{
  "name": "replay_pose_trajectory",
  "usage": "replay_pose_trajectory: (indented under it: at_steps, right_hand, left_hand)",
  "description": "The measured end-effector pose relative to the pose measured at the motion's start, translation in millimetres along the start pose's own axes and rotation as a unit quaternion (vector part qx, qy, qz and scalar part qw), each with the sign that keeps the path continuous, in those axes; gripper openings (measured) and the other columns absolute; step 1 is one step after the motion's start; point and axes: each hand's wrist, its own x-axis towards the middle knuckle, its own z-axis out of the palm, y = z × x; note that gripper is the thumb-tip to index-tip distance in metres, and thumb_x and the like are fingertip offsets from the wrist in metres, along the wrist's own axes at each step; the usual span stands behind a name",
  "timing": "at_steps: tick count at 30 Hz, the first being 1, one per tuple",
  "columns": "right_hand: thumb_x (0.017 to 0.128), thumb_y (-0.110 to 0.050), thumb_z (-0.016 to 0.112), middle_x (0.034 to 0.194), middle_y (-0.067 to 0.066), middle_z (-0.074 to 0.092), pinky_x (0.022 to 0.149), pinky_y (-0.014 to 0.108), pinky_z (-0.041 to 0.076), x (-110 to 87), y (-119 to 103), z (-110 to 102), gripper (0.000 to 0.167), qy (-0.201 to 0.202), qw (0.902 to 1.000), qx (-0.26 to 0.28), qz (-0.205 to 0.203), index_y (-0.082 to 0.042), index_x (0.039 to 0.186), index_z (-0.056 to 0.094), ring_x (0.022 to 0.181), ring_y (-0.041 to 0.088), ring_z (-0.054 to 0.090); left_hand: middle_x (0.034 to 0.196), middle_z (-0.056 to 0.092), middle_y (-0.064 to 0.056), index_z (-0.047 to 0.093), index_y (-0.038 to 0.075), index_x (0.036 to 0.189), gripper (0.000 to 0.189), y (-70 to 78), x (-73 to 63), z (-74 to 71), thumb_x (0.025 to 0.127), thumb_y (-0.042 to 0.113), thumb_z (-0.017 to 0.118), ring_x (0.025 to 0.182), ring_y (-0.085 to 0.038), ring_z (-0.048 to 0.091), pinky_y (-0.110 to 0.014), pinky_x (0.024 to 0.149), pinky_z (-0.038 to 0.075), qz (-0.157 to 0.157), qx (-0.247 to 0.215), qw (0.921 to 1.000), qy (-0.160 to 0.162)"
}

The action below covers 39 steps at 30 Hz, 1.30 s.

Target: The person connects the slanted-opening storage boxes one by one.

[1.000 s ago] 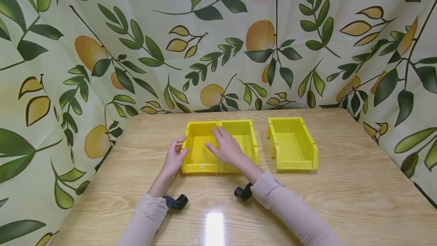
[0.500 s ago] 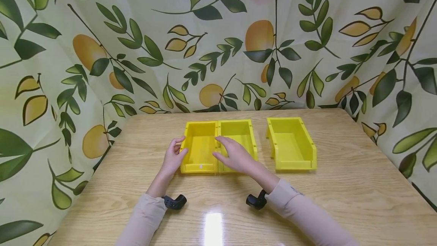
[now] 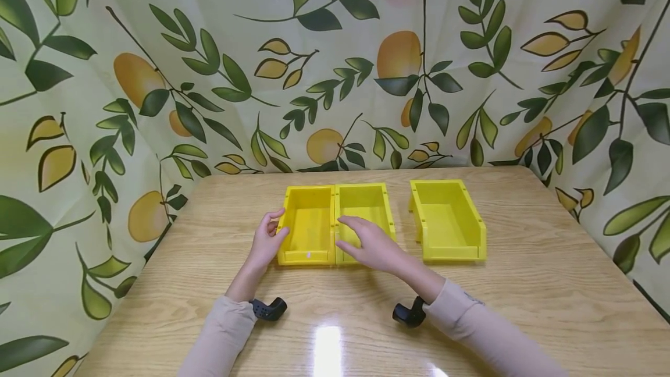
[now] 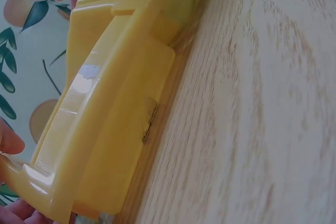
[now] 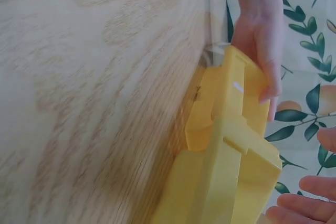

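Note:
Two yellow storage bins stand side by side, their walls meeting. My left hand point(image 3: 266, 244) grips the side wall of the left yellow bin point(image 3: 307, 258), thumb over the rim and fingers on the outer side. In the left wrist view that bin's front point(image 4: 113, 124) shows a small whitish mark on its lip. My right hand point(image 3: 374, 243) is over the middle yellow bin point(image 3: 369, 194), with fingers spread and loosely bent, holding nothing. Its fingertips point toward the shared wall. In the right wrist view its fingers point(image 5: 307, 208) appear beside the bin, apart from the wall.
A third yellow bin point(image 3: 450, 253) stands apart to the right, turned slightly. All rest on a wooden table point(image 3: 209, 202), with a leaf-and-fruit patterned cloth point(image 3: 335, 74) behind and at both sides. Black wrist cameras, such as the left one point(image 3: 269, 309), hang below the wrists.
My right hand has drawn back to the right, from above the shared wall to over the middle bin. The left hand keeps its grip, and the bins have stayed in place.

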Motion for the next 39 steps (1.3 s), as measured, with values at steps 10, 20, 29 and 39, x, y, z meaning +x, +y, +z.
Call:
replay_pose_trajectory:
  at_steps: [10, 20, 29, 39]
  right_hand:
    - [0.094, -0.027, 0.061, 0.138, 0.015, 0.058, 0.109, 0.048, 0.043, -14.7, 8, -7, 0.048, 0.024, 0.9994, 0.0, -0.026, -0.003, 0.135, 0.053, 0.13, 0.033, 0.054]
    - [0.093, -0.021, 0.062, 0.127, 0.013, 0.066, 0.1, 0.045, 0.051, -30.7, 18, -9, 0.037, 0.078, 0.9952, -0.009, -0.058, -0.005, 0.125, 0.062, 0.12, 0.03, 0.062]
    - [0.089, -0.012, 0.066, 0.115, 0.016, 0.071, 0.091, 0.044, 0.055, -38.8, 31, -22, 0.03, 0.133, 0.9885, -0.023, -0.068, 0.001, 0.116, 0.065, 0.108, 0.032, 0.067]
    - [0.085, -0.007, 0.07, 0.11, 0.019, 0.072, 0.081, 0.045, 0.057, -44.3, 43, -31, 0.028, 0.177, 0.9822, -0.017, -0.062, 0.003, 0.111, 0.068, 0.096, 0.034, 0.069]
  left_hand:
    - [0.139, 0.051, -0.023, 0.044, 0.008, 0.138, 0.044, -0.8, -1.4, 3.2, 0.095, 0.005, 0.054, 0.116, -0.026, 0.054, -0.013, 0.079, 0.046, -0.002, 0.006, 0.9999, 0.013]
    - [0.137, 0.053, -0.024, 0.043, 0.009, 0.139, 0.046, -0.2, -1.0, 1.6, 0.095, 0.006, 0.054, 0.115, -0.023, 0.055, -0.013, 0.079, 0.046, -0.01, 0.005, 0.9998, 0.016]
    - [0.135, 0.053, -0.026, 0.043, 0.008, 0.139, 0.046, 0.8, -1.8, 1.9, 0.095, 0.005, 0.053, 0.112, -0.022, 0.057, -0.016, 0.081, 0.049, -0.005, -0.001, 0.9999, 0.014]
    - [0.138, 0.053, -0.022, 0.043, 0.01, 0.139, 0.046, 0.4, -1.4, 2.4, 0.095, 0.006, 0.054, 0.11, -0.018, 0.055, -0.014, 0.079, 0.047, -0.008, 0.0, 0.9998, 0.016]
